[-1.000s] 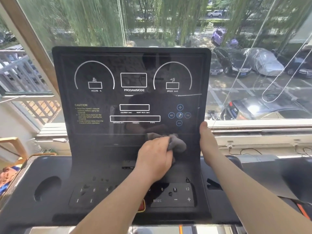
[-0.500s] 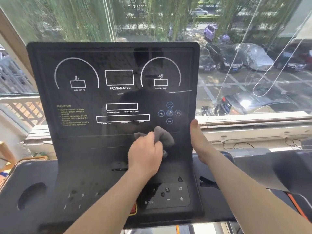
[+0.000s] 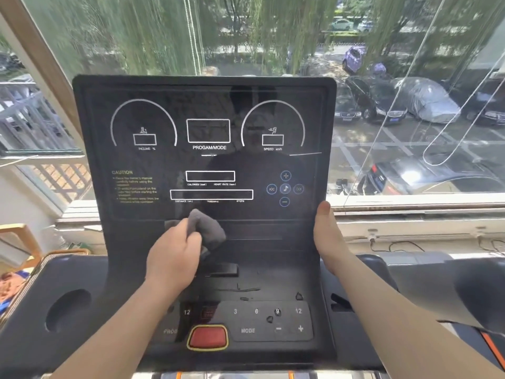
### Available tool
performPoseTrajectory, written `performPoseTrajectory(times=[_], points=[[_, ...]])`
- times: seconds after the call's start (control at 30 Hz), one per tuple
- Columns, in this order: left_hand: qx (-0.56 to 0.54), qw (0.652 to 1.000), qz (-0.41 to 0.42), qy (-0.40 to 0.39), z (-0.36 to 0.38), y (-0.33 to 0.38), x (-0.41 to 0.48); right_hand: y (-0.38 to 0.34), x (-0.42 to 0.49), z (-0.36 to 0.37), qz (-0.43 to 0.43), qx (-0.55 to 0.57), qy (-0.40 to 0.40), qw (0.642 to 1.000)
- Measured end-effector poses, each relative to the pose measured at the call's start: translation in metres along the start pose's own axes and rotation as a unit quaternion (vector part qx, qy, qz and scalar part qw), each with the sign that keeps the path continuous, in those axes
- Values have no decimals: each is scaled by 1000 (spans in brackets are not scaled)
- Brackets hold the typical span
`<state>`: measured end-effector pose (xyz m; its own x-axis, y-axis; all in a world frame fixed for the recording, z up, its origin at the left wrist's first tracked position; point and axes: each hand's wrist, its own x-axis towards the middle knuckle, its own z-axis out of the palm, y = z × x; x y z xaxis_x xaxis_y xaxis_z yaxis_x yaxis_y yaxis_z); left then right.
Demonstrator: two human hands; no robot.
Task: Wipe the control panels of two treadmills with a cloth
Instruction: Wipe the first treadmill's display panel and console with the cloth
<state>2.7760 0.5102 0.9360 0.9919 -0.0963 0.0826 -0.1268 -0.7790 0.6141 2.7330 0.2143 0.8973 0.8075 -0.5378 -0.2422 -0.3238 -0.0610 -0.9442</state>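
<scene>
"progam/mode" panel; "caution" label

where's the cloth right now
Head view: the grey cloth is bunched in the left hand, pressed against the control panel left of centre, just below the distance readout box; the right hand grips the panel's right edge.

Exercise room, upper storey; gym or home, cannot tell. Treadmill console with incline, speed and calorie readouts stands right behind left grip; red button below it. Beyond right grip, window looks down on parked cars, willows. Second dark machine just right of that grip.
</scene>
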Motion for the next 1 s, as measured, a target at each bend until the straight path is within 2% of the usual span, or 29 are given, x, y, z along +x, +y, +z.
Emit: performPoseTrajectory(times=[0.17, 0.37, 0.43, 0.5, 0.6, 0.7, 0.77, 1.0], points=[[-6, 999, 9, 46, 19, 25, -17, -2, -3, 0, 9, -3, -4, 1000], [4, 991, 132, -32, 67, 68, -24, -4, -7, 3, 1, -18, 26, 999], [13, 988, 148, -51, 67, 73, -21, -7, -9, 8, 1, -15, 39, 999], [22, 985, 160, -58, 62, 67, -17, -11, -13, 17, 19, 10, 64, 998], [13, 983, 175, -57, 46, 49, -14, -15, -25, 42, 44, 75, 148, 985], [0, 981, 186, -45, 24, 22, -9, -16, -50, 72, 6, 43, 252, 967], [1, 983, 179, -43, 8, -6, 0, -18, -70, 94, -44, -28, 273, 961], [25, 992, 122, -5, -54, -93, 30, -29, -113, 178, -231, -122, 189, 947]])
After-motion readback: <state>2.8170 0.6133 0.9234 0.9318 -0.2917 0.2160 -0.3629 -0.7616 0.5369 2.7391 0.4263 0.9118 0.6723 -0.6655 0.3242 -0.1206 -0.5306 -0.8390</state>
